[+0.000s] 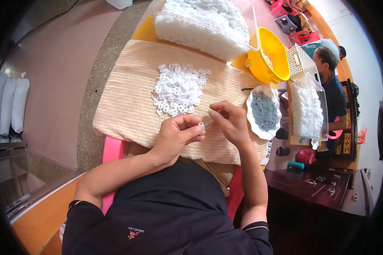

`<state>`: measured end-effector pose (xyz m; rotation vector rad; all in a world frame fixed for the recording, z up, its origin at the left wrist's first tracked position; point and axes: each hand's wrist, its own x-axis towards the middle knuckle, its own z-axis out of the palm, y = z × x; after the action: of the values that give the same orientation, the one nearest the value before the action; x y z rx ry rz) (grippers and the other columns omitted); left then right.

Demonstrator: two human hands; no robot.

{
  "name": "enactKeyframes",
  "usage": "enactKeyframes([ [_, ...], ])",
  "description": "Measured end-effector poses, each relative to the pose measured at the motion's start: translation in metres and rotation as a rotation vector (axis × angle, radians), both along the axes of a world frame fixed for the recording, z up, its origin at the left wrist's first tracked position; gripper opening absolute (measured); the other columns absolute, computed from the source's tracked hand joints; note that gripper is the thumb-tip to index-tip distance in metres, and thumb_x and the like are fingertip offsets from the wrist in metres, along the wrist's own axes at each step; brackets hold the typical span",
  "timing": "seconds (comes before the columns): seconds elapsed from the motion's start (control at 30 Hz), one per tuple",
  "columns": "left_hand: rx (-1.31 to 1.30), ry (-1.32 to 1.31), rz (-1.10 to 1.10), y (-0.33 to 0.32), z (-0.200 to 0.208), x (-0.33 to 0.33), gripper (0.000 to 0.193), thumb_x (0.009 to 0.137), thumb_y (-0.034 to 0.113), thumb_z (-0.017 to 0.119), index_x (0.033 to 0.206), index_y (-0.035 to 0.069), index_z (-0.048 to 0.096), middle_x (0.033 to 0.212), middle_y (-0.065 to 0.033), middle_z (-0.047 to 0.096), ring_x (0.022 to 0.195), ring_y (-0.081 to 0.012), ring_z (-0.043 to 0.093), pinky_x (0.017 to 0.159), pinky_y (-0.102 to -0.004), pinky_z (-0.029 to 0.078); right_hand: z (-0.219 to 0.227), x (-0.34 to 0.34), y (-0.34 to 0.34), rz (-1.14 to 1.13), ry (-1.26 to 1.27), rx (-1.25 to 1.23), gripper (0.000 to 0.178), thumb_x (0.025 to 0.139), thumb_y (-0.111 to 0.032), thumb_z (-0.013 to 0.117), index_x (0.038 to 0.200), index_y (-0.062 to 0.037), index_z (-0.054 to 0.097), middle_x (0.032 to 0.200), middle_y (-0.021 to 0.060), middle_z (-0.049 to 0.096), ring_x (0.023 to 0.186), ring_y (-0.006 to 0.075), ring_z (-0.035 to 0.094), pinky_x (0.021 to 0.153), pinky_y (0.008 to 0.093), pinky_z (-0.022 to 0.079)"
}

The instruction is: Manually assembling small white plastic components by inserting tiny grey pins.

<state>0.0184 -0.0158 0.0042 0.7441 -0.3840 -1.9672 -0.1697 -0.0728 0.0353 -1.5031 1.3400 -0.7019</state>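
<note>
My left hand (181, 134) pinches a small white plastic piece with holes (201, 126) between thumb and fingers, above the towel's near part. A thin, short sliver sticks out of the piece toward the right. Close beside it is my right hand (230, 122), its thumb and forefinger drawn together; whatever is between them is too small to make out. Beyond both hands lies a loose pile of similar white pieces (178, 87). To the right of my right hand, a white scalloped plate (250, 123) holds a heap of small grey metal parts (264, 111).
A striped beige towel (132, 85) covers the table. At its far side stand a clear bin (191, 40) full of white pieces and a yellow bowl (281, 55). Farther right, a person in a dark shirt (332, 95) sits by another bin of white pieces (305, 108).
</note>
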Motion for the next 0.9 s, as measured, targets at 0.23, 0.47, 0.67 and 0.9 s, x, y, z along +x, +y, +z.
enactKeyframes([
  [0.23,0.027,0.011,0.037,0.002,-0.008,0.011,0.015,0.089,0.001,0.061,0.104,-0.001,0.058,0.091,-0.0079,0.065,0.083,-0.0139,0.065,0.078,-0.0268,0.056,-0.016,0.029,-0.02,0.169,0.369,-0.405,0.02,0.078,-0.006,0.071,0.096,-0.0028,0.067,0.08,0.0065,0.064,0.065,0.014,0.06,0.059,0.027,0.048],
  [0.47,0.015,0.004,0.035,0.003,-0.011,0.013,0.015,0.088,0.001,0.062,0.103,0.0,0.059,0.091,-0.0073,0.065,0.082,-0.0134,0.065,0.077,-0.0263,0.056,-0.021,0.039,-0.015,0.094,0.604,-0.498,0.02,0.076,-0.013,0.071,0.094,-0.0036,0.066,0.085,0.0111,0.064,0.068,0.0268,0.064,0.063,0.0355,0.051],
  [0.67,0.021,0.002,0.03,0.003,-0.011,0.012,0.014,0.088,0.001,0.062,0.102,0.0,0.06,0.09,-0.007,0.065,0.081,-0.0127,0.065,0.076,-0.0259,0.056,-0.02,0.034,-0.019,0.112,0.626,-0.425,0.024,0.074,-0.015,0.073,0.091,-0.0004,0.064,0.085,0.0136,0.063,0.069,0.0284,0.064,0.064,0.0365,0.05],
  [0.9,0.024,-0.008,0.021,0.003,-0.01,0.014,0.014,0.088,0.001,0.063,0.102,0.0,0.06,0.089,-0.0073,0.065,0.081,-0.013,0.065,0.076,-0.026,0.056,-0.012,0.028,-0.017,0.143,0.61,-0.348,0.025,0.073,-0.015,0.073,0.088,0.0026,0.061,0.079,0.0156,0.063,0.066,0.0253,0.064,0.061,0.034,0.05],
])
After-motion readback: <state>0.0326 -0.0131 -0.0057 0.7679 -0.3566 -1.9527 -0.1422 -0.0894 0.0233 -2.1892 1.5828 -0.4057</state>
